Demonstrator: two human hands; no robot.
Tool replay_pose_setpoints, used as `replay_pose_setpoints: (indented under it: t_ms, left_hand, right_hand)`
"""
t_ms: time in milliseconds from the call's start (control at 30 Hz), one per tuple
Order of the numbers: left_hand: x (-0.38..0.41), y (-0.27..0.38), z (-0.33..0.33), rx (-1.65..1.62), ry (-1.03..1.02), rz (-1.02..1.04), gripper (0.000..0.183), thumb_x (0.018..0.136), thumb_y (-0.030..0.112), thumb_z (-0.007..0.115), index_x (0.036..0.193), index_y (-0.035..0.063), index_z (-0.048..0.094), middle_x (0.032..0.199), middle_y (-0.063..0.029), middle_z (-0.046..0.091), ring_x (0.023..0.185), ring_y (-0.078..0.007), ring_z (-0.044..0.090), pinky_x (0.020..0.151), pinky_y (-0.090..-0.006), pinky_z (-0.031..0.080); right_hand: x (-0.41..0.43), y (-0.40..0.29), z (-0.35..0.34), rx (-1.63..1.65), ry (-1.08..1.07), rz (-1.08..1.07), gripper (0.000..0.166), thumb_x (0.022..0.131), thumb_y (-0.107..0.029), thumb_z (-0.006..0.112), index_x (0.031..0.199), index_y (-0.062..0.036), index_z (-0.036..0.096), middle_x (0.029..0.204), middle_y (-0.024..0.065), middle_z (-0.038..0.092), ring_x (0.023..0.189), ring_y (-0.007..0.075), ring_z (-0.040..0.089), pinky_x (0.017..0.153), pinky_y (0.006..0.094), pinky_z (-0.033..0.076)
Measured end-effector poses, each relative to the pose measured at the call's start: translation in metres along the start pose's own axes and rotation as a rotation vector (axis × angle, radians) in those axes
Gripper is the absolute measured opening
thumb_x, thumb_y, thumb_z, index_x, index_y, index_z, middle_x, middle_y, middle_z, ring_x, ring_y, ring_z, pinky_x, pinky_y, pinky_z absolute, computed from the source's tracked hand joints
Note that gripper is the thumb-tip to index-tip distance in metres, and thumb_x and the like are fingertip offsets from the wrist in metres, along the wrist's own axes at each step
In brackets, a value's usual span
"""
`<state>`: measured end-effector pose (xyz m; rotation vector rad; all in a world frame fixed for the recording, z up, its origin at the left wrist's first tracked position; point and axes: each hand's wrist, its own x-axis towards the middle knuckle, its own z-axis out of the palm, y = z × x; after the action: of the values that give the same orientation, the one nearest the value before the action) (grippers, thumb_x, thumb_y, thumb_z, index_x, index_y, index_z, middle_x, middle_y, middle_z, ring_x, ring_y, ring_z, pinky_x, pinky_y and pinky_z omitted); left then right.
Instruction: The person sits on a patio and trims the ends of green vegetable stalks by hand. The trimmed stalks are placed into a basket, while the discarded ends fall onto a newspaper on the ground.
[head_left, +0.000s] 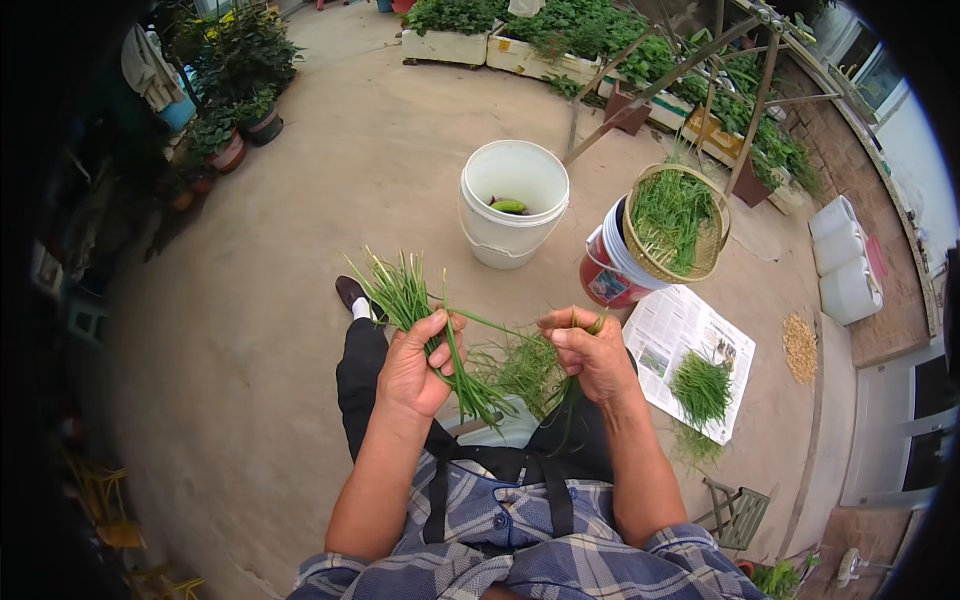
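My left hand (421, 360) is closed around a bunch of long green chives (401, 289), their pale ends fanning up and to the left, the leaf tips hanging below my fist. From that bunch a single stem stretches across to my right hand (589, 346). Thumb and fingers there pinch several thin leaves (576, 386), some of which dangle below. Beneath and between both hands lies a loose heap of chive scraps (525, 369), partly hidden by my wrists. A light plastic container (491, 433) shows between my thighs.
Ahead stands a white bucket (514, 244) holding a green vegetable. Right of it, a woven basket (641, 251) of greens rests on a red-and-white bucket (611, 274). Chives (701, 390) lie on newspaper (660, 322). A folding stool (742, 517), white jugs (847, 289) and planter boxes (446, 46) stand farther out.
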<state>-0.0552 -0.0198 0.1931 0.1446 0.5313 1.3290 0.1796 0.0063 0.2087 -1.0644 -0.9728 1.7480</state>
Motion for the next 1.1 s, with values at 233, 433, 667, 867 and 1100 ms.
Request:
replay_pose_setpoints:
  t_ms: [233, 433, 667, 867, 1100]
  left_hand:
    - [-0.005, -0.008, 0.004, 0.093, -0.015, 0.003, 0.014, 0.085, 0.009, 0.067, 0.097, 0.0061, 0.060, 0.085, -0.0076, 0.062, 0.049, -0.0066, 0.043, 0.048, -0.0234, 0.036]
    - [-0.007, -0.010, 0.006, 0.096, -0.042, 0.004, 0.018, 0.084, 0.008, 0.068, 0.100, 0.0053, 0.060, 0.084, -0.0065, 0.060, 0.049, -0.0061, 0.042, 0.048, -0.0221, 0.035]
    - [-0.011, -0.012, 0.018, 0.306, -0.018, 0.008, 0.018, 0.083, 0.013, 0.070, 0.098, 0.0069, 0.061, 0.082, -0.0049, 0.062, 0.050, -0.0048, 0.043, 0.047, -0.0214, 0.034]
    - [-0.016, -0.021, 0.026, 0.399, 0.007, -0.019, 0.018, 0.083, 0.020, 0.070, 0.092, 0.0058, 0.064, 0.071, 0.0020, 0.059, 0.049, -0.0030, 0.039, 0.046, -0.0210, 0.032]
    - [-0.014, -0.022, 0.030, 0.390, 0.015, -0.074, 0.013, 0.083, 0.015, 0.068, 0.092, 0.0083, 0.062, 0.080, -0.0016, 0.064, 0.049, -0.0029, 0.040, 0.046, -0.0205, 0.033]
  right_hand:
    - [-0.006, -0.019, 0.028, -0.338, -0.095, -0.128, 0.024, 0.077, -0.016, 0.070, 0.092, 0.0032, 0.070, 0.062, -0.0034, 0.055, 0.050, 0.0020, 0.040, 0.046, 0.0194, 0.029]
    - [-0.011, -0.018, 0.037, -0.283, -0.135, -0.113, 0.023, 0.077, -0.015, 0.070, 0.090, 0.0042, 0.071, 0.058, -0.0037, 0.053, 0.049, 0.0029, 0.041, 0.045, 0.0200, 0.029]
    - [0.001, -0.014, 0.037, -0.371, -0.046, -0.206, 0.020, 0.080, -0.013, 0.069, 0.090, 0.0047, 0.069, 0.073, -0.0020, 0.060, 0.068, 0.0051, 0.050, 0.060, 0.0229, 0.040]
    - [0.007, -0.018, 0.051, -0.186, -0.166, -0.218, 0.013, 0.081, -0.008, 0.068, 0.086, 0.0037, 0.068, 0.073, 0.0019, 0.062, 0.068, 0.0071, 0.053, 0.061, 0.0222, 0.042]
    - [0.013, -0.014, 0.058, -0.146, 0.026, -0.239, 0.015, 0.084, -0.008, 0.065, 0.072, 0.0006, 0.065, 0.065, -0.0026, 0.055, 0.059, 0.0045, 0.044, 0.052, 0.0232, 0.035]
